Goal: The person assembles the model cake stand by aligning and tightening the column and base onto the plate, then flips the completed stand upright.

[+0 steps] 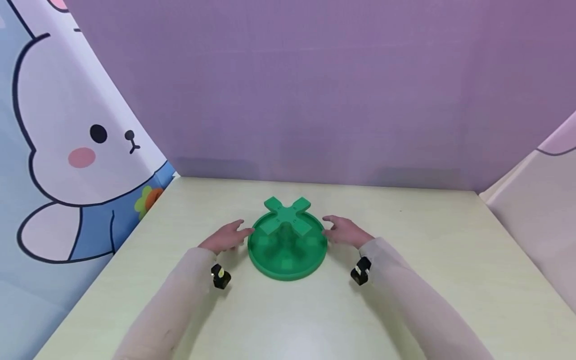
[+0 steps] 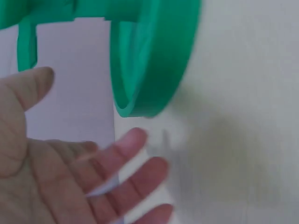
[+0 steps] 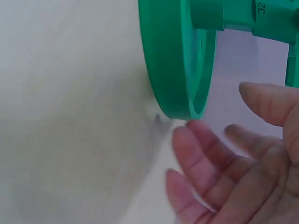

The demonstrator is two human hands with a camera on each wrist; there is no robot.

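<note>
A round green tray [image 1: 287,274] with a raised rim stands on the table, and a green cross-shaped piece [image 1: 287,214] sits on a post above its middle. My left hand [image 1: 227,236] is at the tray's left side, fingers spread and relaxed. In the left wrist view its fingertips [image 2: 133,138] lie just beyond the green rim [image 2: 161,70]. On the opposite side, my right hand [image 1: 344,231] mirrors it with loosely bent fingers. The right wrist view has those fingertips [image 3: 184,135] right at the rim [image 3: 163,60]. Neither palm holds anything.
The pale table [image 1: 288,320] runs back to a purple cloth wall [image 1: 315,100]. A cartoon-printed cloth [image 1: 67,125] hangs at the left, and a pale cloth [image 1: 540,210] at the right. Small black devices [image 1: 220,276] are worn at both wrists.
</note>
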